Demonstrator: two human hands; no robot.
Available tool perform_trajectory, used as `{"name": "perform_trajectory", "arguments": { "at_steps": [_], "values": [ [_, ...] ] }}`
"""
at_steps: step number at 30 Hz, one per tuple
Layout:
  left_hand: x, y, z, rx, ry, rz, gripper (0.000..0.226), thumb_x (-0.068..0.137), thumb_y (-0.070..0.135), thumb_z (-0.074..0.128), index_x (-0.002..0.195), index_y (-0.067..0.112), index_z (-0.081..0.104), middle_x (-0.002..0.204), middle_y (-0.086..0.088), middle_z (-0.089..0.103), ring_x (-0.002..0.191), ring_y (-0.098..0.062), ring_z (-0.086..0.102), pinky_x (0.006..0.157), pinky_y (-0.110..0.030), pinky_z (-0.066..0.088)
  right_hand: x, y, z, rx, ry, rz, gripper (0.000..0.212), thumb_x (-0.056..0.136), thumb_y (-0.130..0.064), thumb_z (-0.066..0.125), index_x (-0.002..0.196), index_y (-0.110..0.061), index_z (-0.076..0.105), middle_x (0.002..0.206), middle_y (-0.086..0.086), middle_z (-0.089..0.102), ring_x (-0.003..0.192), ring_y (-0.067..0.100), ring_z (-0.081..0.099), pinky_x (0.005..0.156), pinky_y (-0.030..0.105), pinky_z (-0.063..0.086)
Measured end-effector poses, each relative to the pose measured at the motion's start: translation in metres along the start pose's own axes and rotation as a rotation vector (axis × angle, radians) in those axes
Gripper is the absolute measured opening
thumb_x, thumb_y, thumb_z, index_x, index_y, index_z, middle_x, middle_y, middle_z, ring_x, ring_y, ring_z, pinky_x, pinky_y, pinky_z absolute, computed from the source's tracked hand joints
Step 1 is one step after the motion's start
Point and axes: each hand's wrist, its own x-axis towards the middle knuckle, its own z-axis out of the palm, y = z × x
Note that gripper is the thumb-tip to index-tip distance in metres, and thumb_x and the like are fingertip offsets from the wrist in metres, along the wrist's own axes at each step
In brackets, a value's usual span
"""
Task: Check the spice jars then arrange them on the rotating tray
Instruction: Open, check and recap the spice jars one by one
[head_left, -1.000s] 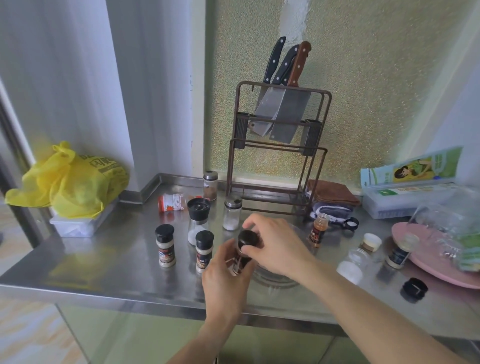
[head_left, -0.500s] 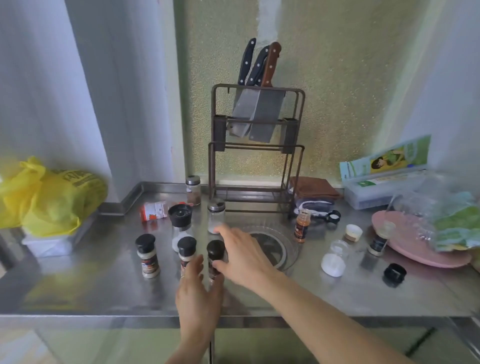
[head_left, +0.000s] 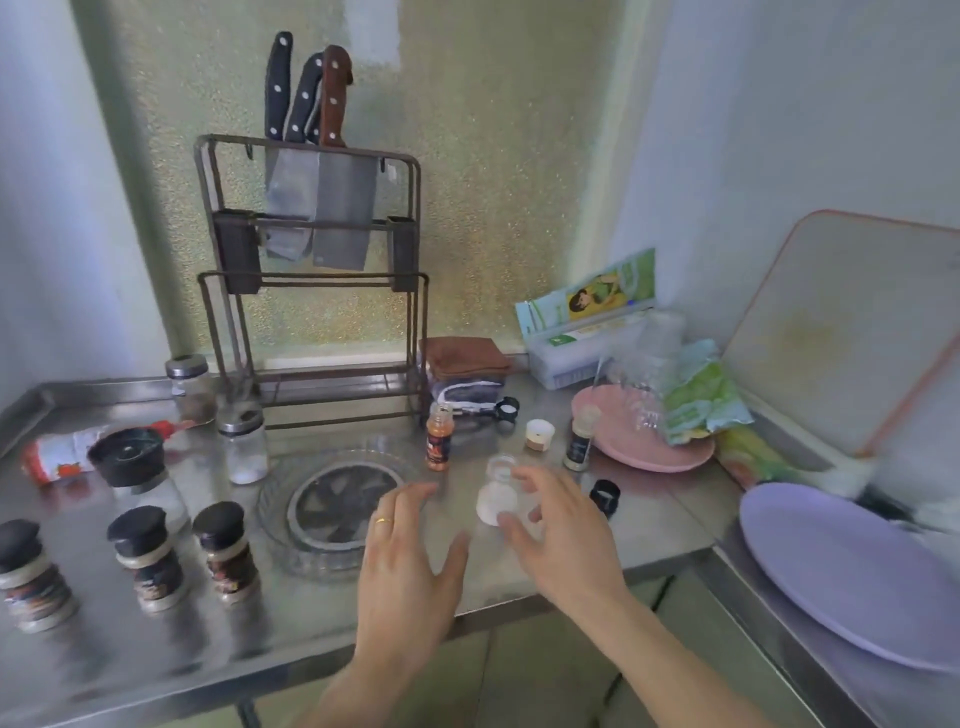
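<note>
A clear round rotating tray (head_left: 270, 506) lies on the steel counter, with nothing on it. Three black-capped spice jars (head_left: 226, 551) stand in a row left of it. An uncapped clear jar with white powder (head_left: 496, 493) stands right of the tray. My right hand (head_left: 558, 535) is open, fingers spread around that jar without gripping it. My left hand (head_left: 410, 566) hovers open over the tray's right edge. An orange spice jar (head_left: 439, 439), a dark-labelled jar (head_left: 579, 444) and a loose black cap (head_left: 605, 496) stand beyond.
A knife rack (head_left: 311, 270) stands at the back. A grinder (head_left: 132, 473), two silver-lidded glass jars (head_left: 244, 447) and a red-and-white bottle lying down (head_left: 62, 452) are on the left. A pink plate (head_left: 649, 447), purple plate (head_left: 852, 571) and cutting board (head_left: 841, 332) fill the right.
Both hands let go of the black-capped jar, now standing left of the tray, and moved right to the uncapped white-powder jar. The view swung right.
</note>
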Motion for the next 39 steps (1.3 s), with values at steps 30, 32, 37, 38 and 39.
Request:
{"name": "perform_trajectory", "arguments": {
  "at_steps": [30, 32, 37, 38, 39],
  "values": [
    [0.156, -0.021, 0.074, 0.108, -0.100, -0.369, 0.023, 0.084, 0.026, 0.072, 0.103, 0.015, 0.065, 0.098, -0.003, 0.075, 0.097, -0.028, 0.066, 0.076, -0.034, 0.049, 0.080, 0.088, -0.027, 0.235, 0.039, 0.184, 0.044, 0.075, -0.020, 0.083, 0.114, -0.032, 0.066, 0.105, -0.003, 0.071, 0.093, 0.020, 0.069, 0.087, 0.038, 0.056],
    [0.150, -0.013, 0.061, 0.012, -0.076, -0.345, 0.022, 0.078, 0.031, 0.076, 0.096, 0.023, 0.067, 0.090, 0.007, 0.075, 0.092, -0.023, 0.068, 0.077, -0.036, 0.054, 0.084, 0.069, -0.036, 0.361, 0.052, 0.174, 0.041, 0.075, -0.016, 0.083, 0.108, -0.036, 0.071, 0.104, -0.004, 0.070, 0.088, 0.013, 0.069, 0.085, 0.031, 0.055],
    [0.119, 0.016, 0.012, -0.168, -0.117, -0.251, 0.019, 0.075, 0.023, 0.082, 0.091, 0.027, 0.072, 0.075, 0.011, 0.076, 0.074, -0.010, 0.072, 0.071, -0.028, 0.060, 0.075, 0.016, -0.047, 0.736, 0.045, 0.166, 0.032, 0.076, -0.004, 0.083, 0.093, -0.028, 0.071, 0.093, -0.005, 0.073, 0.075, 0.010, 0.069, 0.069, 0.020, 0.051],
    [0.111, 0.021, 0.002, -0.196, -0.133, -0.227, 0.018, 0.075, 0.019, 0.083, 0.090, 0.024, 0.073, 0.075, 0.009, 0.076, 0.070, -0.009, 0.072, 0.069, -0.028, 0.060, 0.072, 0.006, -0.048, 0.784, 0.050, 0.156, 0.030, 0.076, -0.004, 0.084, 0.092, -0.025, 0.070, 0.095, -0.005, 0.074, 0.077, 0.009, 0.070, 0.067, 0.017, 0.051],
    [0.104, 0.025, -0.008, -0.214, -0.149, -0.206, 0.017, 0.075, 0.014, 0.083, 0.086, 0.024, 0.073, 0.077, 0.008, 0.076, 0.067, -0.009, 0.070, 0.067, -0.027, 0.060, 0.069, -0.003, -0.048, 0.811, 0.048, 0.144, 0.029, 0.075, -0.004, 0.085, 0.091, -0.022, 0.069, 0.096, -0.004, 0.074, 0.080, 0.009, 0.071, 0.069, 0.018, 0.053]
  ]
}}
